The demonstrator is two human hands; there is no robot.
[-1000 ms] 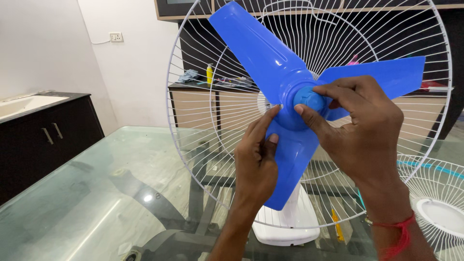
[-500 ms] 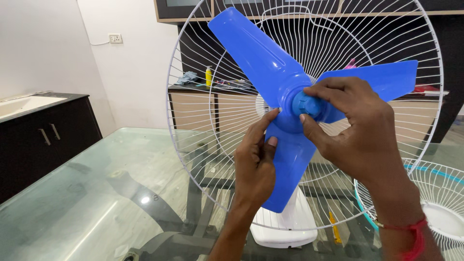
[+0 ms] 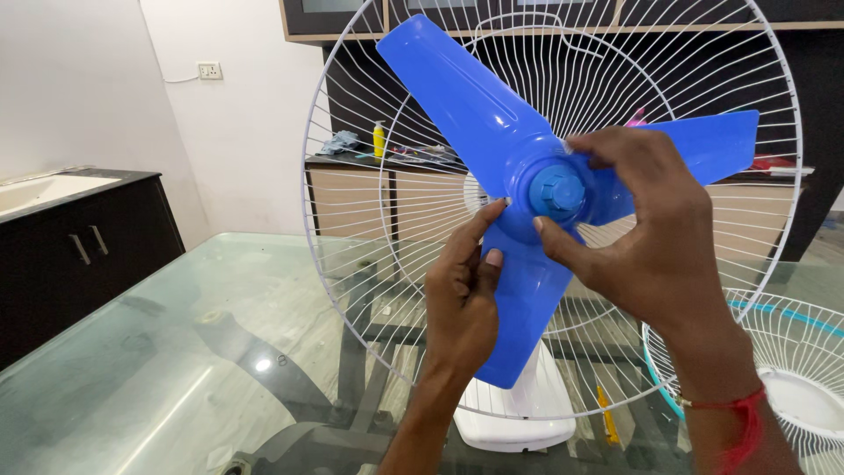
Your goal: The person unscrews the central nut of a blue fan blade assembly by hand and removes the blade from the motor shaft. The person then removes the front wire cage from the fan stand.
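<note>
A table fan stands on a glass table (image 3: 176, 352). Its blue three-blade propeller (image 3: 457, 97) sits in front of the white wire rear guard (image 3: 352, 264). My left hand (image 3: 462, 299) pinches the lower blade near the hub, thumb on its front. My right hand (image 3: 655, 237) curls around the round blue cap (image 3: 556, 192) at the hub, thumb below and fingers above; the cap's face shows between them. A red thread is tied round my right wrist. The fan's white base (image 3: 519, 422) shows below the blade.
A second white wire guard with a teal rim (image 3: 791, 352) lies on the table at the right. A dark cabinet with a sink top (image 3: 79, 246) stands at the left. Behind the fan is a counter with a yellow bottle (image 3: 380, 138) and small items.
My right hand's fingers have shifted around the cap, uncovering its face. The blades turned slightly. My left hand kept its hold on the lower blade.
</note>
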